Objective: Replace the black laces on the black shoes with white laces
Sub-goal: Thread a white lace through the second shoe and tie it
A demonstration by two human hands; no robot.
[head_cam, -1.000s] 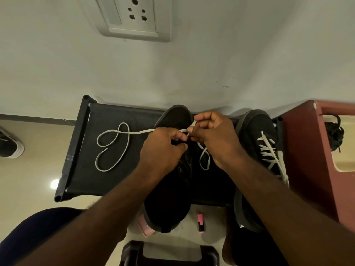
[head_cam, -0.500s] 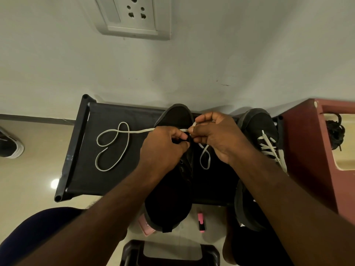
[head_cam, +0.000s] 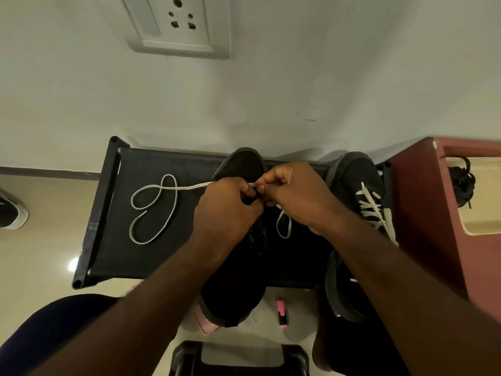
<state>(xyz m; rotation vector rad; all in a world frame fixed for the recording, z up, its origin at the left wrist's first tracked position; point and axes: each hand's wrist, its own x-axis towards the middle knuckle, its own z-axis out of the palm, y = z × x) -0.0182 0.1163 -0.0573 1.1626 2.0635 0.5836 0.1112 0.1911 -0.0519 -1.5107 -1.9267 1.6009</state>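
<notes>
Two black shoes stand on a black fabric rack (head_cam: 135, 256). The middle shoe (head_cam: 238, 289) lies under both hands. My left hand (head_cam: 225, 213) grips its eyelet edge near the toe. My right hand (head_cam: 295, 194) pinches the white lace (head_cam: 154, 210) at that spot. One end of this lace curls in loops on the rack to the left; a short loop hangs below my right hand. The right shoe (head_cam: 352, 180) carries a white lace (head_cam: 374, 210) threaded across it. Where the lace meets the eyelet is hidden by my fingers.
A dark red cabinet (head_cam: 423, 213) stands at right, with a bundle of black laces (head_cam: 463, 185) on its shelf. A pink marker (head_cam: 282, 313) and a pink item lie on the floor below the rack. A wall socket (head_cam: 176, 25) is above; another shoe (head_cam: 10, 213) at far left.
My right hand has drawn slightly in toward the left hand at the eyelet. The loose lace loops on the rack have not moved.
</notes>
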